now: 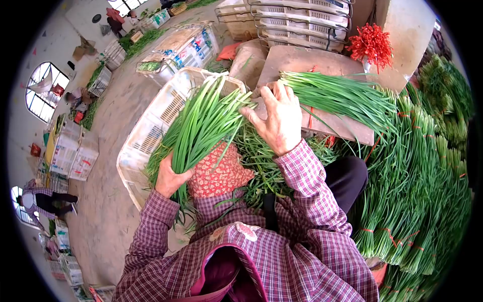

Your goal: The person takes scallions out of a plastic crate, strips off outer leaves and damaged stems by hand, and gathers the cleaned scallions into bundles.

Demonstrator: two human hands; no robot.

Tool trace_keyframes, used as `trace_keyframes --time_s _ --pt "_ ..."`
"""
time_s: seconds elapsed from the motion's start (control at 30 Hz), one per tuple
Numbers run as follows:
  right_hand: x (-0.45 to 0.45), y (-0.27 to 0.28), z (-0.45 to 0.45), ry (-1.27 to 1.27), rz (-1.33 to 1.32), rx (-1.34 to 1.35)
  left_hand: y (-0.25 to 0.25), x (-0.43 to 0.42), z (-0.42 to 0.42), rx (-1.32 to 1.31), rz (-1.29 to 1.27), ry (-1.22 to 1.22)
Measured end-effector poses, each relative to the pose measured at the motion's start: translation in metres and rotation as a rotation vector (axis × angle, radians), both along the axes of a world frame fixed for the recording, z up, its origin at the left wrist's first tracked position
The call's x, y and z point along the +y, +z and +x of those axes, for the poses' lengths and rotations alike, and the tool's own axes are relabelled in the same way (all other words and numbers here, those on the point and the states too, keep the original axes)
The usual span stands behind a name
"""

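Note:
A bunch of garlic chives (201, 121) lies slanted in front of me, its pale stem ends pointing up and away. My left hand (172, 176) is wrapped round its lower leafy part. At the pale ends, my right hand (279, 118) has its fingers bent and its thumb against the stems; its fingertips are partly hidden. Another bunch of chives (332, 95) rests on a board (347, 123) just beyond the right hand. Under the held bunch are a red flowered cloth (219, 173) on my lap and loose leaves (261, 156).
A white plastic crate (143, 136) stands at my left. Red ties (371, 44) hang together beyond the board, near stacked crates (302, 25). Tied chive bunches (402, 201) pile up at my right. Farther left are more crates (75, 148) and a person (48, 201).

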State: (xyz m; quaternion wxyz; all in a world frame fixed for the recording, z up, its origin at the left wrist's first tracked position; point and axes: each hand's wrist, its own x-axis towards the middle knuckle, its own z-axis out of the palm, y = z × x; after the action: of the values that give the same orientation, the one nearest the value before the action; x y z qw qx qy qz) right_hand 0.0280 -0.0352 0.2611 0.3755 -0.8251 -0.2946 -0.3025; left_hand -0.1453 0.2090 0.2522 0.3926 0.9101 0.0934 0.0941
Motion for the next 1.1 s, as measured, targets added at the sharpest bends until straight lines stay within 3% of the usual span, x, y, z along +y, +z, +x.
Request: trace_keyframes --time_s 0.2,0.4,0.5,0.57,0.7,0.77,0.83,0.87,0.9,1.03,1.1 --pt "0.003 -0.013 0.025 0.042 0.1 0.079 0.001 -0.005 0.021 -0.074 0.054 -0.015" --pt "0.021 -0.017 0.013 -0.021 0.114 -0.057 -0.003 0.01 0.002 -0.095 0.07 -0.012" --pt "0.004 -0.017 0.042 -0.192 0.098 -0.15 -0.002 0.006 0.01 -0.057 0.008 0.021" --pt "-0.013 -0.021 0.051 -0.287 0.11 -0.052 -0.011 0.022 -0.002 -0.03 -0.121 0.067" --pt "-0.034 -0.014 0.06 -0.241 0.01 0.044 -0.003 0.01 0.021 0.001 -0.113 0.096" --pt "-0.011 -0.003 0.029 -0.014 0.194 0.129 0.002 0.001 0.014 -0.102 -0.045 0.09" --pt "0.005 0.01 0.012 -0.033 0.011 0.189 -0.001 0.004 0.015 -0.081 -0.024 0.072" --pt "0.011 0.008 0.011 -0.057 0.021 0.061 -0.001 0.003 0.014 -0.091 0.002 0.063" --pt "0.008 0.002 0.041 -0.055 0.02 0.083 0.001 -0.006 0.041 -0.08 0.026 0.058" --pt "0.027 -0.005 0.027 -0.075 -0.001 0.078 0.004 -0.004 0.02 -0.123 0.03 0.072" --pt "0.032 -0.008 0.029 -0.011 0.067 -0.032 0.004 -0.004 0.017 -0.135 0.025 0.078"
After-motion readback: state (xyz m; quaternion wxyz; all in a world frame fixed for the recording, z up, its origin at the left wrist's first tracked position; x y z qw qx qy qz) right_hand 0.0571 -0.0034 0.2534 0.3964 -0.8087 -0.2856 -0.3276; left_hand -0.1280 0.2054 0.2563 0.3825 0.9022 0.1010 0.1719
